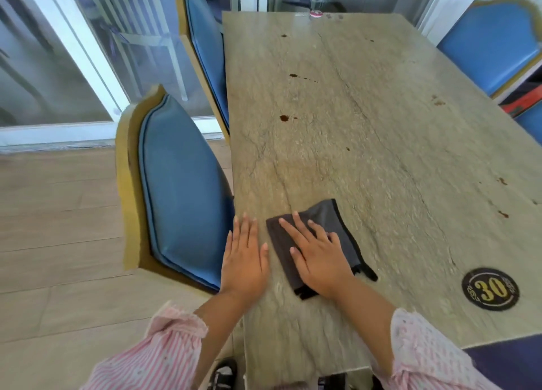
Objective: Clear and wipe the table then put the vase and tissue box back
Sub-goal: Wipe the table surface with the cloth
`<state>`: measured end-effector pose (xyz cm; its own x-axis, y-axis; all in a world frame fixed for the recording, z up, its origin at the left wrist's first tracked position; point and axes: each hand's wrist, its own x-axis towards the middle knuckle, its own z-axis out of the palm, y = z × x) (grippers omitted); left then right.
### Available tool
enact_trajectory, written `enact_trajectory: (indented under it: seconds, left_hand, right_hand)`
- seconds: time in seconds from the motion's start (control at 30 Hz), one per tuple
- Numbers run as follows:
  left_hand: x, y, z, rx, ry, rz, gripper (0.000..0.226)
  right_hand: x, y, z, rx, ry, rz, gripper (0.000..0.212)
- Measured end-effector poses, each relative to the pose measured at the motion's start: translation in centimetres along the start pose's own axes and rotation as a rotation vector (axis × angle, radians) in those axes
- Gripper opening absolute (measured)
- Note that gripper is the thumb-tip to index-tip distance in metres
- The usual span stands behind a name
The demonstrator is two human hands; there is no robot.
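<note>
Grey cloth (327,213) is pinned under the flat, spread-fingered right hand (319,260) for wiping, with the table (381,155) braced by the flat-open left hand (245,260), probably for balance.

Bright, even daylight; wide-angle view, soft throughout.
Light is admitted through the glass doors (73,67) at left and at the far end. A pale sheen is noted on the far table (381,111) top. Shadows are faint and soft-edged. Straight lines are bowed toward the frame edges. The chair (181,190) and floor (58,243) at left are smeared, and the sleeves (164,354) at the bottom are blurred.
</note>
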<state>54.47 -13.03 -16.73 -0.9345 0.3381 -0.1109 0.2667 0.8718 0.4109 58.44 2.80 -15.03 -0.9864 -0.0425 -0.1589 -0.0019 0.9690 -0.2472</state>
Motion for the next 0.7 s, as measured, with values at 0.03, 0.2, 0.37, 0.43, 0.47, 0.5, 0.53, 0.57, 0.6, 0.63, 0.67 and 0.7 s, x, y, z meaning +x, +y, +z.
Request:
enact_trajectory:
  seconds: [0.03, 0.2, 0.37, 0.43, 0.47, 0.5, 0.53, 0.57, 0.6, 0.63, 0.67, 0.7]
  left_hand:
    - [-1.0, -0.3, 0.1, -0.029, -0.007, -0.005, 0.082]
    - [-3.3, -0.9, 0.3, -0.252, 0.002, -0.076, 0.068]
    - [-3.4, -1.0, -0.4, -0.289, -0.036, -0.099, 0.057]
    - [-3.3, -1.1, -0.7, -0.312, -0.05, -0.111, 0.055]
    - [-3.3, -1.2, -0.8, -0.334, -0.054, -0.115, 0.055]
    - [-3.4, -1.3, -0.8, -0.364, -0.051, -0.118, 0.055]
    - [-3.5, -1.4, -0.8, -0.398, -0.044, -0.119, 0.055]
    - [-3.8, -1.4, -0.8, -0.431, -0.03, -0.115, 0.055]
    - [-4.0, -1.4, -0.9, -0.454, -0.016, -0.106, 0.055]
    - [-4.2, -1.2, -1.0, -0.465, -0.008, -0.095, 0.055]
    - [-4.2, -0.9, -1.4, -0.463, -0.008, -0.085, 0.056]
    - [-4.1, -0.6, -1.8, -0.444, -0.014, -0.075, 0.056]
  right_hand:
    - [-1.7, 0.4, 0.4, -0.002, -0.015, -0.042, 0.054]
    - [-0.6, 0.4, 0.8, -0.06, -0.04, -0.124, 0.056]
    - [8.2, -2.5, -0.1, -0.061, -0.008, 0.019, 0.052]
    - [9.3, -3.3, -0.1, -0.055, -0.033, 0.029, 0.05]
    - [9.1, -3.6, -0.1, -0.059, -0.041, 0.015, 0.049]
    - [8.4, -3.7, 0.0, -0.069, -0.049, -0.008, 0.049]
    - [7.4, -3.8, 0.3, -0.073, -0.057, -0.038, 0.05]
    - [6.1, -3.8, 0.6, -0.065, -0.057, -0.073, 0.054]
    - [4.8, -3.7, 0.8, -0.048, -0.055, -0.108, 0.059]
    - [3.5, -3.6, 0.9, -0.033, -0.056, -0.134, 0.062]
    - [2.5, -3.2, 1.0, -0.024, -0.061, -0.151, 0.06]
    - [1.7, -2.8, 1.1, -0.018, -0.061, -0.16, 0.057]
